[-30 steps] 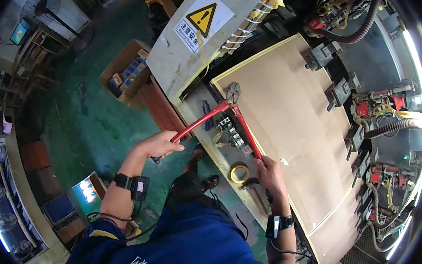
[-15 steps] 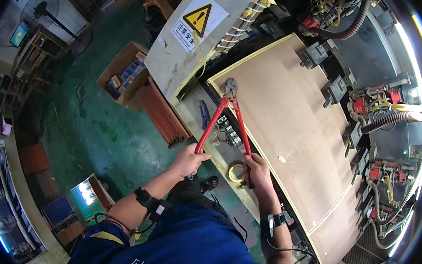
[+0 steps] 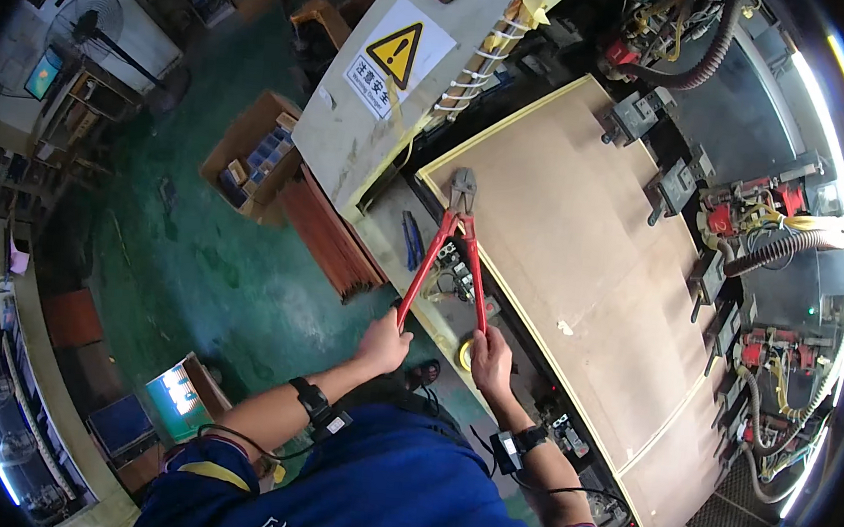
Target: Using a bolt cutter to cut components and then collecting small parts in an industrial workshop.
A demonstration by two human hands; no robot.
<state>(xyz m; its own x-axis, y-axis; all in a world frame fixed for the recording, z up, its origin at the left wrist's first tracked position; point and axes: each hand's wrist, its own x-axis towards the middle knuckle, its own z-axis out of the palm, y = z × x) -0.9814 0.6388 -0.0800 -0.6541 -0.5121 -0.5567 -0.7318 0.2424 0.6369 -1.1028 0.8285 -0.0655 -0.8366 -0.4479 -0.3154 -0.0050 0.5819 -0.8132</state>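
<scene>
1. I am looking down at a red bolt cutter (image 3: 459,227) that is lying straight ahead of both hands, its long axis running away from the body and leaning slightly right.
2. The left hand (image 3: 384,344) is wrapping its grip around the left handle and the right hand (image 3: 493,360) is wrapping its own around the right one; I am seeing both clamped on the tool, with the handles spreading in a narrow V.
3. The metal head is pointing away from the hands, showing over the far left corner of the brown board (image 3: 583,258). From overhead, I am not managing to tell whether it is touching the board or hovering above it.
4. The right hand is sitting nearer the board, partly hiding a yellow tape roll (image 3: 465,353); the left hand is sitting farther off, over the floor side.
5. Between the handles, a row of small switches (image 3: 461,283) is showing below; a blue-handled tool (image 3: 412,241) is lying just left on the ledge (image 3: 392,229).
</scene>
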